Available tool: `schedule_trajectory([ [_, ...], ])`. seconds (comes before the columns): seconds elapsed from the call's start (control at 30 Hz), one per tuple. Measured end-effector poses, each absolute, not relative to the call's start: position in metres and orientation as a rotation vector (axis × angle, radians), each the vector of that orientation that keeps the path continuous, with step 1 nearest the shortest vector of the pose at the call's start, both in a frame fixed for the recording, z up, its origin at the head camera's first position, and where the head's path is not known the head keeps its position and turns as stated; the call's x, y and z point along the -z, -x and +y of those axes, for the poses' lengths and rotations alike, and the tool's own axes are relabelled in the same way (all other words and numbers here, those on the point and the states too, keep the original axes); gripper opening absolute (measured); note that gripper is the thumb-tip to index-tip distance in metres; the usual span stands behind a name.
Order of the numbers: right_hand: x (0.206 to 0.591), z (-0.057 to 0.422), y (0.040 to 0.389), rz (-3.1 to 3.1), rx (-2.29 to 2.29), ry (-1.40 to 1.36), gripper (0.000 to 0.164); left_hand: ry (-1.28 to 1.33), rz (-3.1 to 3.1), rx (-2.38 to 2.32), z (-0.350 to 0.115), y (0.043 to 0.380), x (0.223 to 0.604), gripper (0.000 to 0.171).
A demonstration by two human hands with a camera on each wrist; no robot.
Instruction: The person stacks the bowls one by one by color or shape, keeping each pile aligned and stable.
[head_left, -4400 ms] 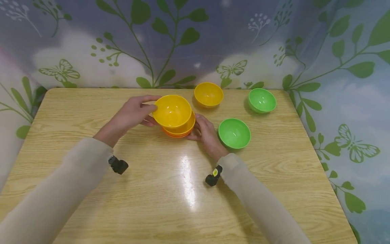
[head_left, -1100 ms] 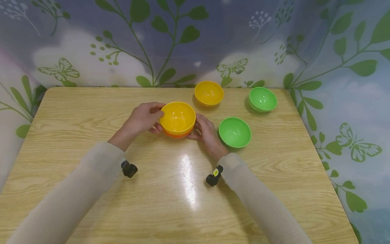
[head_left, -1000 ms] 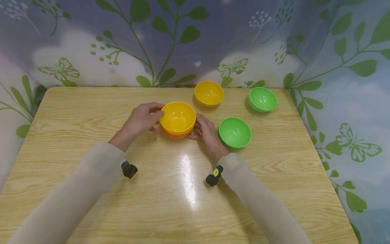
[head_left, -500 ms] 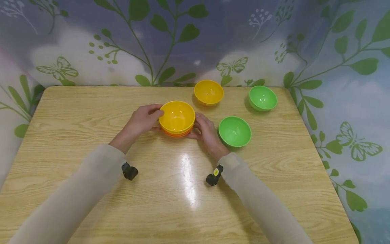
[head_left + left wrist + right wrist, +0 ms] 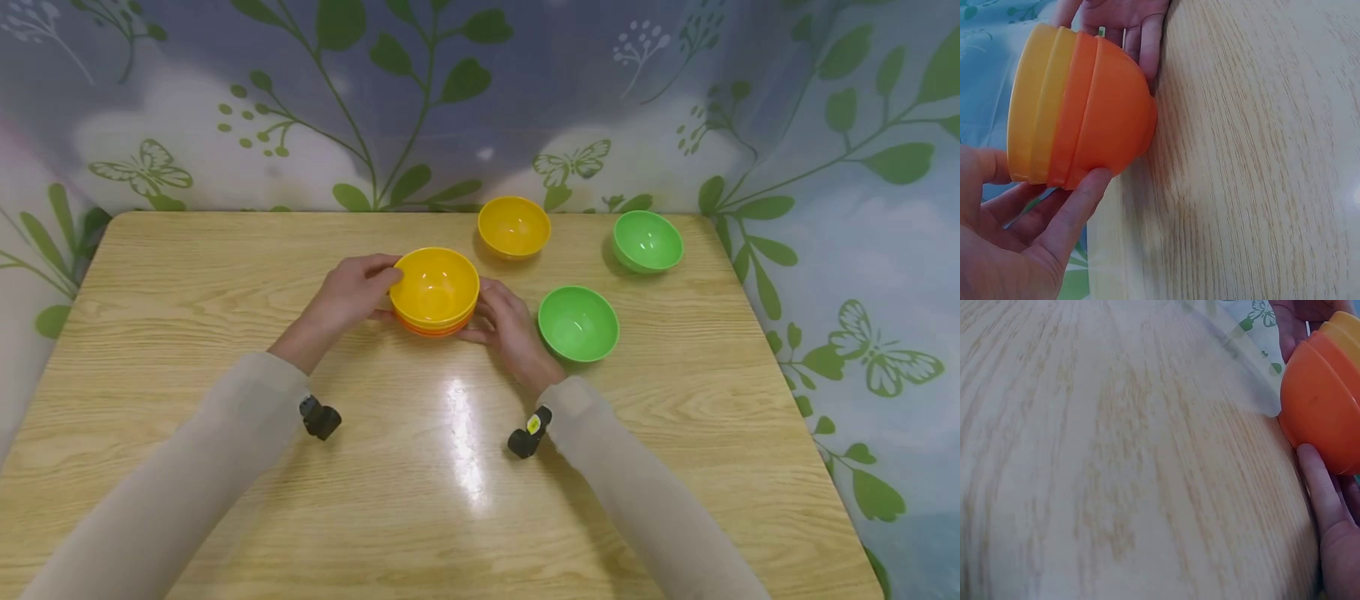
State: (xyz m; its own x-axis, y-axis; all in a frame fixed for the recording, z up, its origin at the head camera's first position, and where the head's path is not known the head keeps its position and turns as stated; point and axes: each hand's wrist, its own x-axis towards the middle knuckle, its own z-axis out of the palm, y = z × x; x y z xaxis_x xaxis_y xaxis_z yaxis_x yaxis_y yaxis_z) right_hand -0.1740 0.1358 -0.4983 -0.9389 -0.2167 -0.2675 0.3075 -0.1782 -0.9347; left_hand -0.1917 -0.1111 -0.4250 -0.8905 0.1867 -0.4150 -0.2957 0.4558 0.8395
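A stack of nested bowls, with yellow bowls (image 5: 435, 287) on top and orange bowls (image 5: 1113, 106) below, stands upright around the middle of the table. My left hand (image 5: 341, 300) grips its left side, thumb at the top yellow rim and another fingertip against the orange wall in the left wrist view. On the opposite side, my right hand (image 5: 513, 329) holds the stack low down, a fingertip touching the lowest orange bowl near its foot in the right wrist view. The stack hides some fingers of both hands.
A separate yellow bowl (image 5: 514, 227) sits behind the stack, near the table's (image 5: 420, 517) back edge. One green bowl (image 5: 578, 323) is just right of my right hand, and another green bowl (image 5: 647, 242) is farther back right. A patterned curtain (image 5: 450, 108) hangs behind.
The top yellow bowl, tilted up in my left hand in the oldest frame, has come down into the stack. During the last second, the stack has shifted very slightly left; both hands keep their places.
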Motion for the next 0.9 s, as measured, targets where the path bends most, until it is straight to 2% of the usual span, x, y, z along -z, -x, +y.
schedule_trajectory([
  [0.9,0.464,0.137,0.18,2.073,2.026,-0.147,0.045,0.088,2.259,-1.431,-0.113,0.192,0.427,0.055],
])
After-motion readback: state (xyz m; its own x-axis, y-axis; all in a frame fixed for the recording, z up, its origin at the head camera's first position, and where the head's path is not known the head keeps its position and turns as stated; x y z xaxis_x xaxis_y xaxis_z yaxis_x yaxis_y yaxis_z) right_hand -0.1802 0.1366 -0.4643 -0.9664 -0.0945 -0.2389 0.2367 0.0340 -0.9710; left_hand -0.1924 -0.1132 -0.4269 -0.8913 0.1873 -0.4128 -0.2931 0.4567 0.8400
